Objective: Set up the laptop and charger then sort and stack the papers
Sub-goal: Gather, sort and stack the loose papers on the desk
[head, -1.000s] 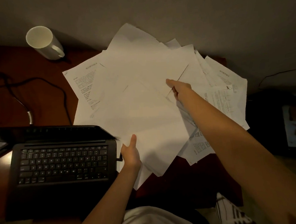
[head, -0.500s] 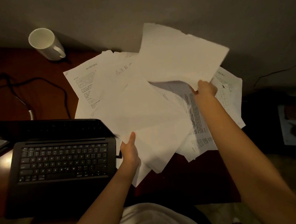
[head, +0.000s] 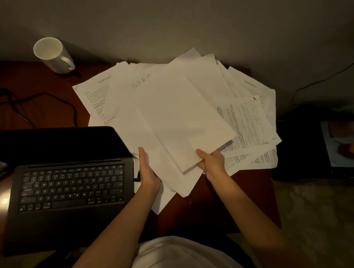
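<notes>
1. Laptop [head: 71, 188]: black, lid open, keyboard facing up, screen dark. It lies on the left part of the desk [head: 254, 195], a red-brown wooden top, and serves as the landmark for the entries below.
2. Papers [head: 170, 105]: a loose, overlapping spread of white sheets just right of the laptop. Some are blank side up; others show printed text. The left edge of the spread overlaps the laptop's right rear corner.
3. Blank sheet [head: 183, 117]: the topmost sheet, tilted, lying over the middle of the spread to the right of the laptop.
4. Left hand [head: 148, 173]: just beside the laptop's right edge. The thumb lies flat on top of the lower sheets and the fingers are hidden beneath them, so it pinches the near left edge of the pile.
5. Right hand [head: 212, 161]: farther right of the laptop. It pinches the near corner of the blank sheet, thumb on top and fingers curled below.
6. Cable [head: 35, 101]: black, looping across the desk behind the laptop's lid. Its ends cannot be traced.
7. Plug [head: 137, 178]: a small dark connector at the laptop's right edge, touching the left hand.
8. Mug [head: 53, 56]: white, with a handle, standing behind the laptop near the wall.
</notes>
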Demonstrator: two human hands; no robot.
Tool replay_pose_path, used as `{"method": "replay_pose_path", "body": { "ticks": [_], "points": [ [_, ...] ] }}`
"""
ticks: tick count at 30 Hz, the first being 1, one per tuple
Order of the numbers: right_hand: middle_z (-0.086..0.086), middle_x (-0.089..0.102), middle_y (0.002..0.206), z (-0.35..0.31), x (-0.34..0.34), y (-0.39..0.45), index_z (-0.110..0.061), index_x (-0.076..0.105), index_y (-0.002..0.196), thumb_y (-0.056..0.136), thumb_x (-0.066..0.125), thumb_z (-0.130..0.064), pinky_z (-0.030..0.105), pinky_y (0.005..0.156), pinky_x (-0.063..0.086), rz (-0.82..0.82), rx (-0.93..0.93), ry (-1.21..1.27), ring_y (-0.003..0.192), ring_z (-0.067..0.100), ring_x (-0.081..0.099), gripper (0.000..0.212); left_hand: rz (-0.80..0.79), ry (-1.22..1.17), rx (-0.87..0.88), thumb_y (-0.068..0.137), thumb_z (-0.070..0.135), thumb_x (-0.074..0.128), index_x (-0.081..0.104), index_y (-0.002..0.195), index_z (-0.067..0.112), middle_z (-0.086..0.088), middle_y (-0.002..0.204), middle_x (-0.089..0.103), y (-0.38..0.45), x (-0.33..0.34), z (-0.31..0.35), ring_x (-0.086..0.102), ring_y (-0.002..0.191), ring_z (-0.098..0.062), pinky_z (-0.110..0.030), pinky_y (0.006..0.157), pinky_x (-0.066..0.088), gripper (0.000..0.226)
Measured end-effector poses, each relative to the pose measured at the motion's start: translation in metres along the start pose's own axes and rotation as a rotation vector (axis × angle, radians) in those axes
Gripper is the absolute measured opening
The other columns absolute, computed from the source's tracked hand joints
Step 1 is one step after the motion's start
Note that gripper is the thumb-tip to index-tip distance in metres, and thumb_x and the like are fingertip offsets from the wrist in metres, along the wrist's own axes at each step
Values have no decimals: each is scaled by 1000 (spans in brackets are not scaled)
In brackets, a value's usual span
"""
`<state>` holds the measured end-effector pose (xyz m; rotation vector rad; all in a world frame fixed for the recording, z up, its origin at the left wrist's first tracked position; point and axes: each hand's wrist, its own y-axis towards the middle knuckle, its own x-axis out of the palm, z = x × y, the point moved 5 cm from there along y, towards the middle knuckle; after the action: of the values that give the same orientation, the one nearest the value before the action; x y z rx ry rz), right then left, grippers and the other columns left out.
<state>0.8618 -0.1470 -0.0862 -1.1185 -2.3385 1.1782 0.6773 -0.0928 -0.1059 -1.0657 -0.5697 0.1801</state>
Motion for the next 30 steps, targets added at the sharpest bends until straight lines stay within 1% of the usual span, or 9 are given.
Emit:
{"method": "replay_pose_path", "body": {
  "ticks": [2,6,10,14,16,19,24,27,30],
  "points": [
    [10,66,109,10,1,-5,-6,63,106,82,69,-2,44,88,54,-50,-9,-54,99,26,63,24,-26,27,-7,50,74,77,44,142,27,-1,137,55,3,-1,0,56,120,-25,-48,106,40,108],
    [15,63,117,25,0,-21,0,54,124,86,64,1,41,80,56,-186,-11,-285,101,28,62,39,-17,99,38,85,40,68,54,133,16,-3,128,60,-6,6,4,59,114,-22,-42,99,46,55],
    [18,65,106,19,-10,-15,0,53,121,92,59,-19,27,51,56,-199,50,-459,67,23,66,35,146,190,152,92,11,62,51,132,11,-6,127,58,-3,1,6,57,112,-25,-41,97,46,42],
    [13,58,118,-45,-29,11,-4,44,125,90,56,-24,34,77,54,217,-280,-835,96,27,62,42,189,232,202,92,8,60,51,132,8,-9,128,58,-4,-1,3,56,115,-27,-40,97,46,41],
    [12,53,125,-75,-21,25,-5,44,128,89,56,-16,37,84,51,264,-420,-899,108,27,55,43,204,224,193,91,8,62,52,133,9,-9,128,59,-2,-4,1,58,112,-26,-43,98,47,42],
    [12,50,131,-100,-4,51,-5,46,132,88,56,-13,34,89,47,181,-435,-955,116,26,51,46,179,210,158,91,8,62,50,132,10,-10,127,60,2,-6,1,58,113,-29,-48,99,46,43],
    [13,66,104,-108,13,68,-10,60,97,88,60,-24,30,73,47,96,-385,-885,91,26,60,17,175,221,156,92,7,61,48,135,10,-8,128,59,1,-6,3,58,113,-27,-45,99,46,44],
    [7,55,67,-106,20,71,-12,49,65,92,54,-33,27,55,36,-19,-346,-998,69,24,53,35,176,205,151,93,7,60,49,134,11,-6,125,59,-1,-4,3,58,106,-24,-41,94,48,43],
    [-1,39,57,-112,21,71,-17,35,55,96,50,-27,28,53,26,-53,-398,-1046,55,14,38,45,157,214,169,93,6,58,48,136,10,-5,124,58,-2,-2,3,56,107,-21,-36,91,47,44]
  ]
}}
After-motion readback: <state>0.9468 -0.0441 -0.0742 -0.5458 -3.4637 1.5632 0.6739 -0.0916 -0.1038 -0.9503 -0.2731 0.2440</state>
